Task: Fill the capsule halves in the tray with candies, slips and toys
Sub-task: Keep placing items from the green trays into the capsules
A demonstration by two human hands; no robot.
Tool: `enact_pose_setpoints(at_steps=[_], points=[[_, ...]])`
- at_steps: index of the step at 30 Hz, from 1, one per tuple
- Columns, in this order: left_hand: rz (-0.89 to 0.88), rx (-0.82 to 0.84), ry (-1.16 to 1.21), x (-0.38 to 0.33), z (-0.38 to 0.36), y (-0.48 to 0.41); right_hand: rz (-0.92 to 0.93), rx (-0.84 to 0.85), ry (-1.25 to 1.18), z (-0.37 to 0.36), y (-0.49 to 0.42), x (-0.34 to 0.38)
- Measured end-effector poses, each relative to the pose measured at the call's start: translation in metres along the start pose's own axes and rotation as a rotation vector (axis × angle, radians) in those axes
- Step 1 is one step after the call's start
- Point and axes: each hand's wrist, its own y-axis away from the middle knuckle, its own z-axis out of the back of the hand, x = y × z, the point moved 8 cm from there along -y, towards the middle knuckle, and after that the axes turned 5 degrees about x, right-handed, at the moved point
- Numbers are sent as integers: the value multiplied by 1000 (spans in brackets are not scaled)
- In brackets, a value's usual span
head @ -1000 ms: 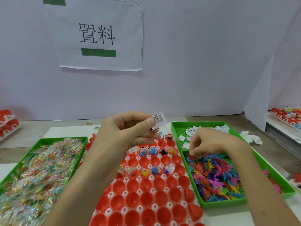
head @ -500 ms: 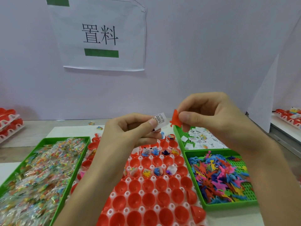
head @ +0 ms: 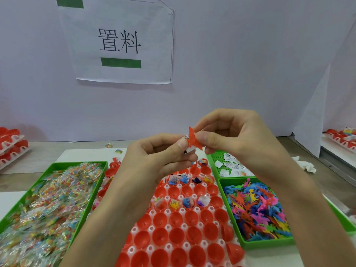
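Observation:
My left hand (head: pixel 161 153) pinches a white printed slip (head: pixel 187 143) above the tray. My right hand (head: pixel 231 135) holds a small orange toy dinosaur (head: pixel 193 140) pressed against that slip. Below them lies the white tray (head: pixel 167 227) of red capsule halves (head: pixel 177 236); two far rows hold slips and toys, the near ones are bare. A green tray of wrapped candies (head: pixel 48 205) sits at the left. At the right, a green tray has slips (head: pixel 233 166) in its far part and coloured toys (head: pixel 256 207) in its near part.
A paper sign (head: pixel 119 41) hangs on the white wall behind. Stacked trays of red capsules (head: pixel 11 143) stand at the far left, and more at the far right (head: pixel 342 135). A crumpled white tissue (head: pixel 304 164) lies right of the green tray.
My right hand left the toy compartment with an orange dinosaur, rose, and brought it against the slip in my left hand. My left hand stayed raised with the slip.

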Motion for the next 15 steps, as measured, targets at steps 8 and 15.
enact_pose_setpoints(at_steps=[8,15], points=[[26,63,132,3,-7,-1,31,-5,-35,2,1,5],[-24,37,30,-6,-1,0,37,-15,21,-2,0,4]])
